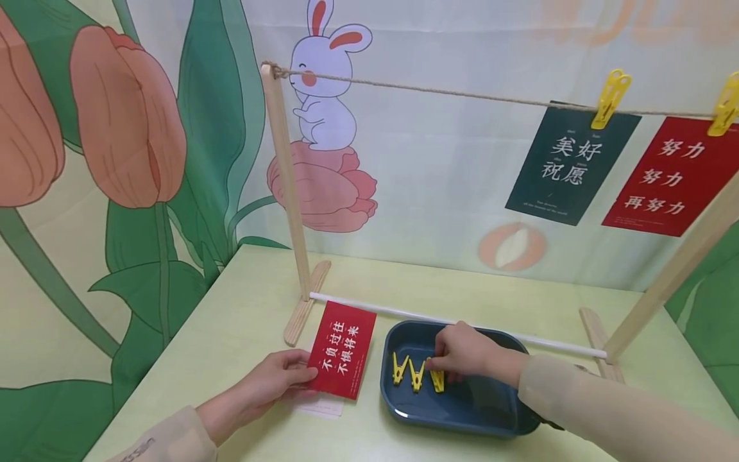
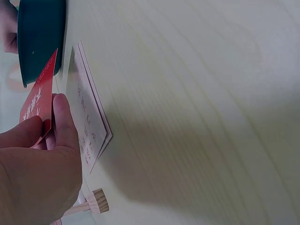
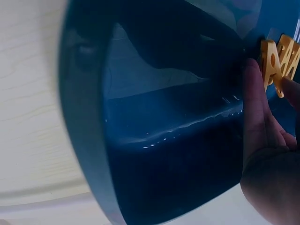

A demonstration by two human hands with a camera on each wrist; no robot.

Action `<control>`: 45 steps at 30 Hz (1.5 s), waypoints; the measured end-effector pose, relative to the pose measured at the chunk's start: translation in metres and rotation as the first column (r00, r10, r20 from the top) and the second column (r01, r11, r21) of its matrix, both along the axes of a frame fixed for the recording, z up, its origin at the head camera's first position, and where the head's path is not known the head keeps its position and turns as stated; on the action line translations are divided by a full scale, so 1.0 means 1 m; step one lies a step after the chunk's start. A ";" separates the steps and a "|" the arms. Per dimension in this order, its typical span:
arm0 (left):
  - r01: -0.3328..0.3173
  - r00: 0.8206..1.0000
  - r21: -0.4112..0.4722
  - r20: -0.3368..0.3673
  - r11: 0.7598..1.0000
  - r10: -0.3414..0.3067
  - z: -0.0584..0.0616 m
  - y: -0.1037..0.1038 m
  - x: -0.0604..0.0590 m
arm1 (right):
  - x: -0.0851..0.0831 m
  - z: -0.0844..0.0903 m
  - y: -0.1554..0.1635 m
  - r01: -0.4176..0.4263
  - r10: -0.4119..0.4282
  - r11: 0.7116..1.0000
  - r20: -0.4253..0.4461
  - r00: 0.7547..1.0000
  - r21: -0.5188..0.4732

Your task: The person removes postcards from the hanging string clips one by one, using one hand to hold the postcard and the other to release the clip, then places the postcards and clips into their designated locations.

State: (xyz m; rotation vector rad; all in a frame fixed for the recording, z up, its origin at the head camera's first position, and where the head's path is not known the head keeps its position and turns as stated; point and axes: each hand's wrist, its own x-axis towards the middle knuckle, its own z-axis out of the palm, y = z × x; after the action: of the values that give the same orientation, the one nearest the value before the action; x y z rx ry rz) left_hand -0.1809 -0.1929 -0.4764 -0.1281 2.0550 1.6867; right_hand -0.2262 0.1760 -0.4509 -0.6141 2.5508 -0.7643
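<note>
My left hand point(image 1: 277, 382) pinches a red card point(image 1: 343, 350) with white Chinese characters by its lower left edge, thumb on the front. Beneath it, pale pink cards point(image 2: 89, 112) lie on the table. Over at the right, my right hand point(image 1: 464, 350) reaches into a dark blue tray point(image 1: 462, 427). Its thumb and finger pinch a yellow clothespin point(image 1: 437, 378) on the tray's floor. Left of that one stand more clothespins point(image 1: 399, 369) in a row. The right wrist view shows the pinched clothespin point(image 3: 269, 65) between thumb and fingertip.
Behind the tray stands a wooden frame point(image 1: 288, 167) with a twine line point(image 1: 416, 86) and a white bottom rod point(image 1: 392, 311). Yellow clothespins hold a dark green card point(image 1: 571, 167) and another red card point(image 1: 670, 179) on the twine. A printed backdrop point(image 1: 427, 173) hangs behind.
</note>
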 end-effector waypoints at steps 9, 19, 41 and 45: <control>0.032 0.999 0.023 0.005 0.999 -0.032 0.001 -0.004 0.006 | 0.000 -0.001 0.000 -0.012 0.012 0.999 0.006 1.000 0.030; 0.003 1.000 0.031 0.028 1.000 -0.004 0.001 -0.008 0.012 | 0.001 0.001 0.002 -0.011 0.010 1.000 0.025 1.000 0.018; -0.152 0.984 -0.097 0.079 0.984 0.159 0.000 -0.009 0.020 | 0.007 0.018 0.005 -0.028 0.029 0.999 0.041 0.999 -0.026; -0.157 0.985 -0.102 0.063 0.982 0.164 0.000 -0.009 0.021 | 0.008 0.021 0.006 -0.028 0.032 0.997 0.055 0.998 -0.069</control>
State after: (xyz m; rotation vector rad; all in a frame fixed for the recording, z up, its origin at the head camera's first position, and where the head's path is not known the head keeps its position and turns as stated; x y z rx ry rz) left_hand -0.1601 -0.2015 -0.4768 -0.3895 2.1221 1.6500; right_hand -0.2181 0.1824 -0.4295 -0.6425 2.4680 -0.8492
